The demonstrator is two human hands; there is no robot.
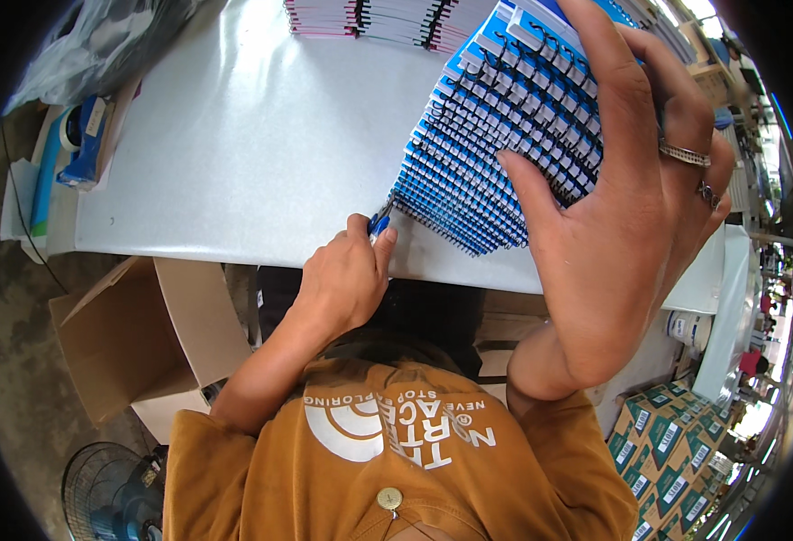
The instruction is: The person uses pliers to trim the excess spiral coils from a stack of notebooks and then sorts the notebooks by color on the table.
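A tall stack of wire-bound notebooks (496, 135) stands on the table, blue-edged, with rows of black wire loops facing me. My left hand (342, 270) is closed around small blue-handled pliers (380, 224). Their metal tips are at the stack's lower left corner, by the end of the bindings; whether they pinch a wire is too small to tell. My right hand (631, 180) is at the upper right of the stack, its fingers stretched over the top and the thumb spread apart in front of the loops. Part of the stack's right side is hidden behind it.
The pale table (252, 153) has more bound books (387, 20) at its far edge. Clear plastic (99, 50) and a blue tape dispenser (86, 140) lie at left. Below are an open cardboard box (135, 334) and a fan (113, 491); printed cartons (667, 451) stand at lower right.
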